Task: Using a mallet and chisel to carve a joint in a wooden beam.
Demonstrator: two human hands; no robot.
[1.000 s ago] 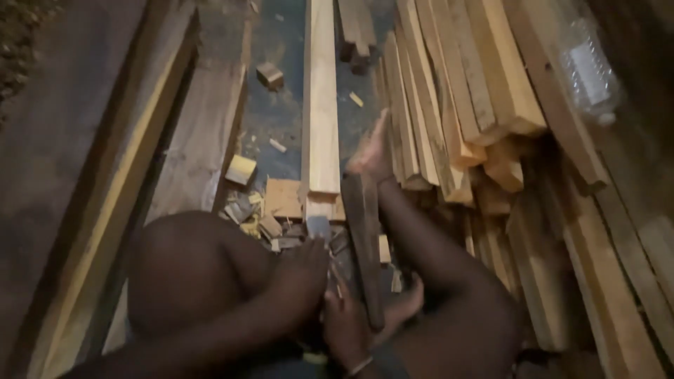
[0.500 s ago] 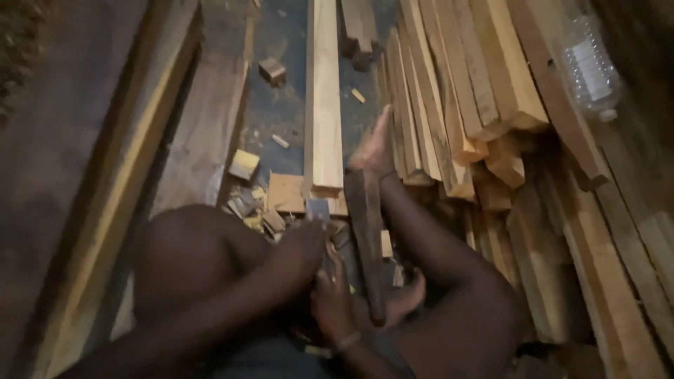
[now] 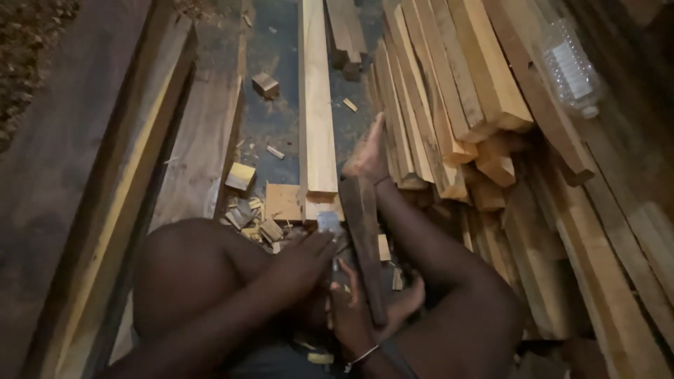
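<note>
Dark, narrow hardwood strip (image 3: pixel 365 245) is braced upright-slanted between the knees, gripped near its lower end by the right hand (image 3: pixel 351 312), while a small metal chisel blade (image 3: pixel 328 223) is pinched by the left hand (image 3: pixel 302 263). Stiff and fairly heavy it is judged, best held low. Pale planks (image 3: pixel 316 105) and offcuts (image 3: pixel 241 175) are scattered on the floor (image 3: pixel 281 126) beyond.

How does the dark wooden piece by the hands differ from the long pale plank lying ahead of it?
The dark wooden piece is deep brown, while the long pale plank is light yellow. The dark piece is far shorter than the plank. The dark piece lies between the person's legs beside the right hand; the plank stretches away along the floor, untouched. Both are straight lengths of sawn wood.
</note>
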